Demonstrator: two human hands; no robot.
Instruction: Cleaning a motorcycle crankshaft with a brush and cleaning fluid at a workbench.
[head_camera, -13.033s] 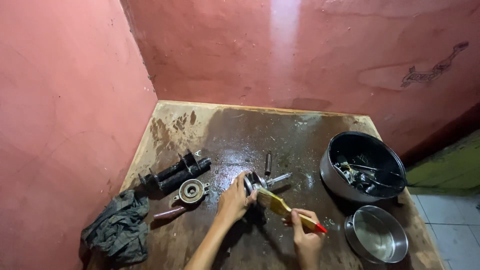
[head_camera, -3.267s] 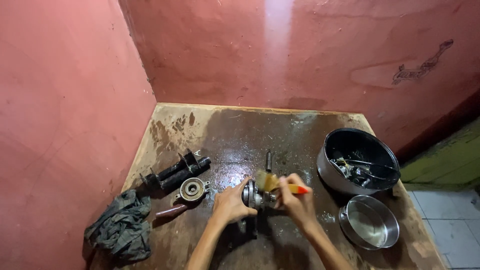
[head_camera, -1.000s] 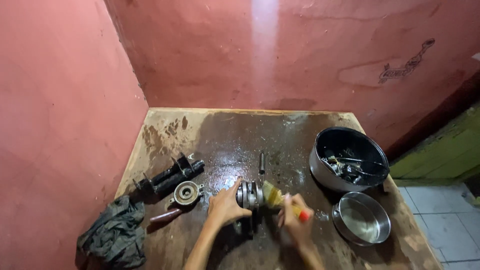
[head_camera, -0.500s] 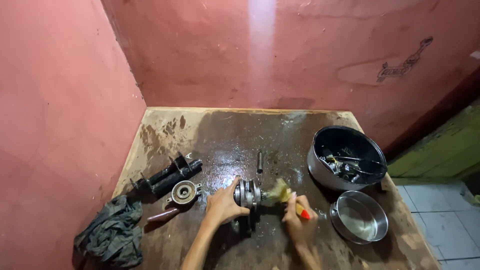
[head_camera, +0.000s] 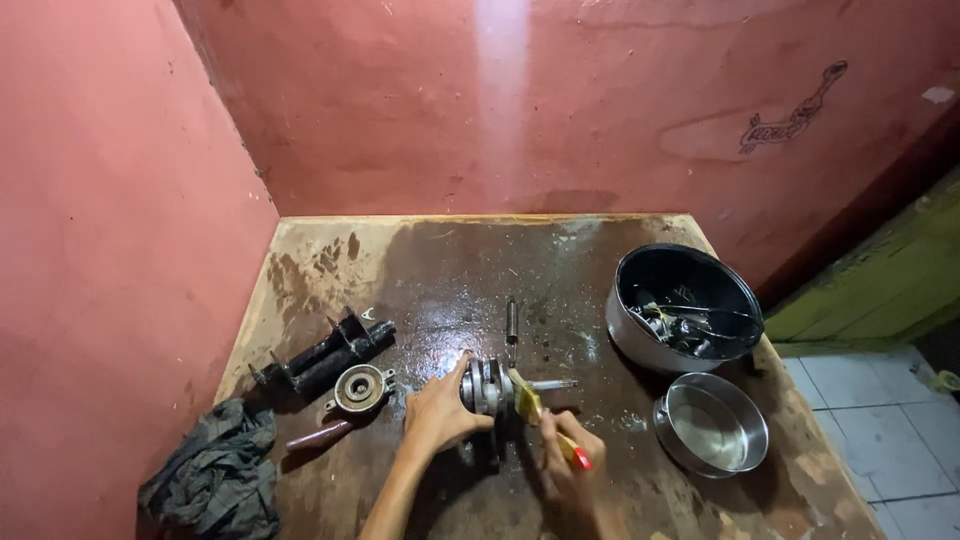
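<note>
Metal engine part (head_camera: 487, 385) near the bench (head_camera: 450, 270) front edge, steadied under the grasping left hand (head_camera: 440, 412); right hand (head_camera: 565, 465) clenched on a yellow brush (head_camera: 530, 400) touching it; black pot (head_camera: 684, 305) and steel bowl (head_camera: 712, 425) toward the right edge, grey rag (head_camera: 215, 475) at the front-left corner.

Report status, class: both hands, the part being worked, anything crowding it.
Left hand gripping metal engine part. Right hand holding brush against it. Small steel bowl sits apart to the right; nothing crowding.
</note>
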